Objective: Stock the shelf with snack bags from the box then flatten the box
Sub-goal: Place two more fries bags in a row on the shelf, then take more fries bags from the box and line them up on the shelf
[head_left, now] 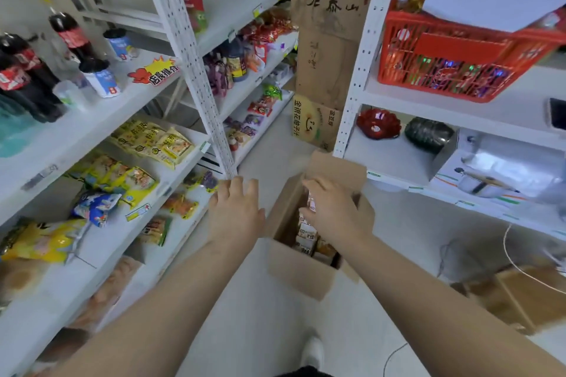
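Observation:
An open brown cardboard box (298, 272) stands on the floor in the aisle, its flaps up. Several orange and white snack bags (307, 239) lie inside it. My right hand (337, 214) reaches into the box and grips one snack bag (311, 202) near the top. My left hand (235, 211) hovers just left of the box with its fingers straight and holds nothing. The white shelf (101, 257) on the left carries yellow, blue and orange snack bags (153, 142).
Cola bottles (27, 76) and cups stand on an upper left shelf. A tall cardboard carton (329, 40) leans at the aisle's end. On the right shelving sit a red basket (453, 64) and a pot box. Flattened cardboard (520, 297) and cables lie on the floor at right.

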